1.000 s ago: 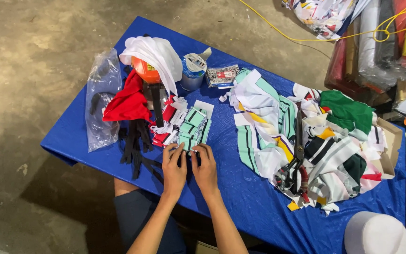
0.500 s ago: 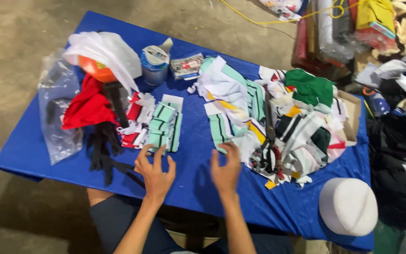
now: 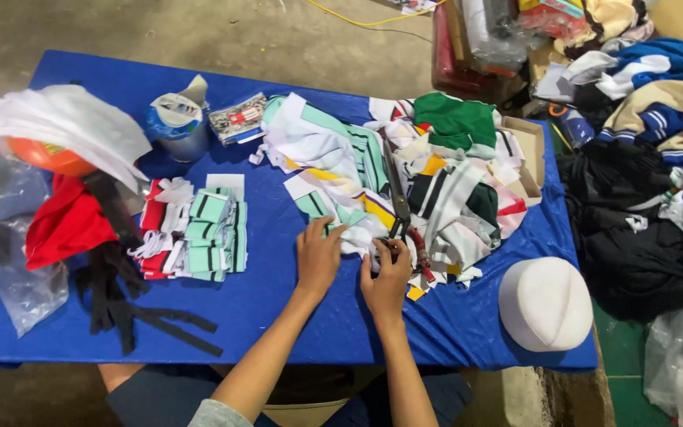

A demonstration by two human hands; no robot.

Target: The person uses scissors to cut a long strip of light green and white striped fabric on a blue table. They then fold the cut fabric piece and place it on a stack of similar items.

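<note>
My left hand rests flat on the near edge of a heap of fabric scraps in white, mint green, dark green and yellow, on the blue table. My right hand touches the red-taped handles of large scissors that lie across the heap, blades pointing away; whether the fingers grip them is unclear. A neat stack of folded mint and red-white strips lies to the left of my hands.
At the left are red cloth, black strips, a clear plastic bag and white fabric over an orange ball. A tape roll stands behind. A white cap sits front right. Clothes pile up beyond the right edge.
Both hands have moved right, from the folded mint stack to the scrap heap. The right hand now reaches the scissors' handles. The view has shifted right as well.
</note>
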